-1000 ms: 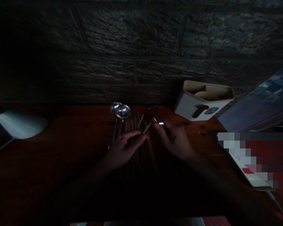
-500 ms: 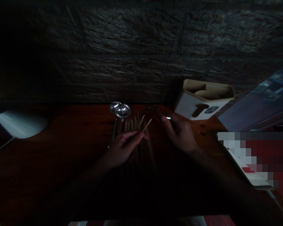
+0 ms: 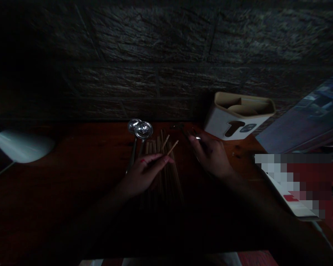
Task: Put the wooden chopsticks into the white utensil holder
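Now the left hand (image 3: 144, 175) pinches a slim, pale wooden stick (image 3: 173, 147) above the brown wooden worktop (image 3: 83, 155); I cannot tell whether the right hand (image 3: 212, 158) has its grip closed.

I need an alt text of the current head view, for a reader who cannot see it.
A left hand pinches a thin stick above more sticks on a dim wooden table. Something shiny shows at the right hand, near a white holder.
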Motion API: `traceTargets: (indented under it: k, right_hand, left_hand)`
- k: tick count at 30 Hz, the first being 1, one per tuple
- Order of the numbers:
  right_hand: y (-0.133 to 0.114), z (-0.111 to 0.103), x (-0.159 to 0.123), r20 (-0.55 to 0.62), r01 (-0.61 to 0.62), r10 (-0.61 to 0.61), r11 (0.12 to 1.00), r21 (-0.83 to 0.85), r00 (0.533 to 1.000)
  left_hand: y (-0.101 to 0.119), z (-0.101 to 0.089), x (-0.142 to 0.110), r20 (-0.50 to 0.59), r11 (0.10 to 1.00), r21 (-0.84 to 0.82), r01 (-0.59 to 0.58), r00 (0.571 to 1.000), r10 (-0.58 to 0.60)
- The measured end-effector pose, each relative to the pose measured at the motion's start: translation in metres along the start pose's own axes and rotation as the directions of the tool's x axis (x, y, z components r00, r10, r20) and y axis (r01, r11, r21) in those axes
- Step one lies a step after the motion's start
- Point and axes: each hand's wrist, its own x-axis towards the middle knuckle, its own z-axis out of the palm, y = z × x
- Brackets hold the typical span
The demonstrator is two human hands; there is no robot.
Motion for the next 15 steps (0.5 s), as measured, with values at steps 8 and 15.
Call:
traceTargets:
  k: [8, 15]
  right_hand:
    - [-0.006, 0.011, -0.007, 0.17, 0.06, -0.076, 0.994, 0.095, 0.983]
    - [0.002, 0.0, 0.0, 0.037, -0.02, 0.02, 1.0, 0.007, 0.999]
  left_hand:
    - [0.0, 0.002, -0.002, -0.015, 0.999, 0.004, -0.044, 0.999, 0.044]
    - [0.001, 0.0, 0.001, -0.051, 1.0, -0.026, -0.017, 0.999, 0.016]
